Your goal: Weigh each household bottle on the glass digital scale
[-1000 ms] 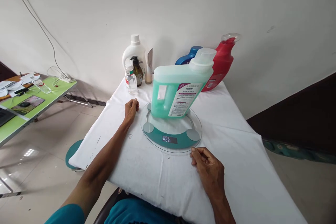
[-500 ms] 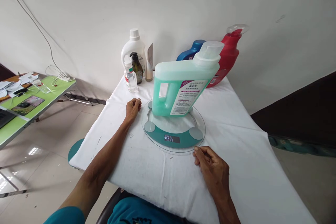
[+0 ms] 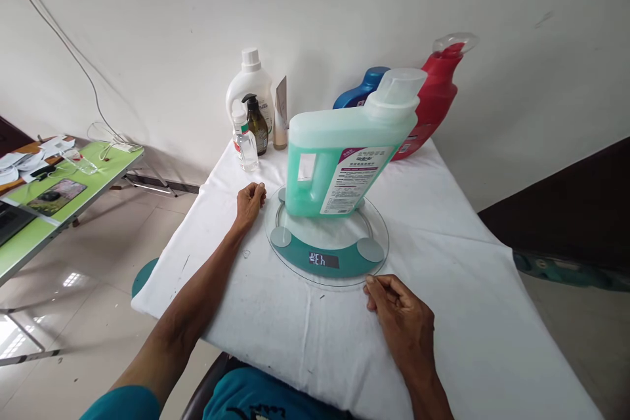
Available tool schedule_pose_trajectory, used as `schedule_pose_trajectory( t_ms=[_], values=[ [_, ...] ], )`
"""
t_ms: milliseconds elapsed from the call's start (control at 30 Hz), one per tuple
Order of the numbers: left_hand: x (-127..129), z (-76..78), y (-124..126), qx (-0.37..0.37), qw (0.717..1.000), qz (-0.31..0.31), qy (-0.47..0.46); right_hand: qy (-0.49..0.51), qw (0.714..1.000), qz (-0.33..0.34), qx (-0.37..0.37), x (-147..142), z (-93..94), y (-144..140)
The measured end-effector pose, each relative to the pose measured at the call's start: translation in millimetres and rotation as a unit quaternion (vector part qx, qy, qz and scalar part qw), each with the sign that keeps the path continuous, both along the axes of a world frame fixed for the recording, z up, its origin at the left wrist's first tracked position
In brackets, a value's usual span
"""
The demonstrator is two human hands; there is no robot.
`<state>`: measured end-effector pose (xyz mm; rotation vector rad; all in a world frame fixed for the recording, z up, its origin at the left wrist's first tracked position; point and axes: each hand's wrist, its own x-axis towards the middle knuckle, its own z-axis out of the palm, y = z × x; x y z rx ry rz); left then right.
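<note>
My left grip [image 3: 251, 203] is just left of the middle, by the left rim of the round glass scale [image 3: 295, 249]. Its fingers are curled in; I can't tell if they pinch the glass. If I lifted that side alone, the scale could tip. The big green jug [image 3: 319, 138] stands upright on the back part of the scale, mid-frame; it's tall, so a jerk could make it slide off. My right grip [image 3: 403, 325], lower right, has thumb and finger close together at the front rim; I can't tell if they pinch it.

Around me, a green desk [image 3: 105, 154] at the left edge is well out of the way. Left of upper middle, a white bottle [image 3: 249, 88], clear bottle [image 3: 247, 152], brown pump bottle [image 3: 258, 129] and tan tube [image 3: 281, 119] crowd together. Upper right, a blue bottle [image 3: 361, 92] and red bottle [image 3: 438, 98] stand behind the jug, blocking the back.
</note>
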<state>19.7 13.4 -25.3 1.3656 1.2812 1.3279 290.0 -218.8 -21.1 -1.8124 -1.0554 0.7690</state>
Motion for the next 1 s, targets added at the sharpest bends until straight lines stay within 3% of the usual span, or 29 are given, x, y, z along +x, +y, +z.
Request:
schedule_pose_trajectory(
  t_ms=[333, 1000],
  values=[
    [0, 1.6, 0, -0.005, 1.000, 0.001, 0.015, -0.004, 1.000, -0.003, 0.013, 3, -9.0, 0],
    [1, 5.2, -3, -0.005, 1.000, 0.000, 0.027, -0.007, 1.000, 0.002, 0.021, 2, -8.1, 1]
  ],
)
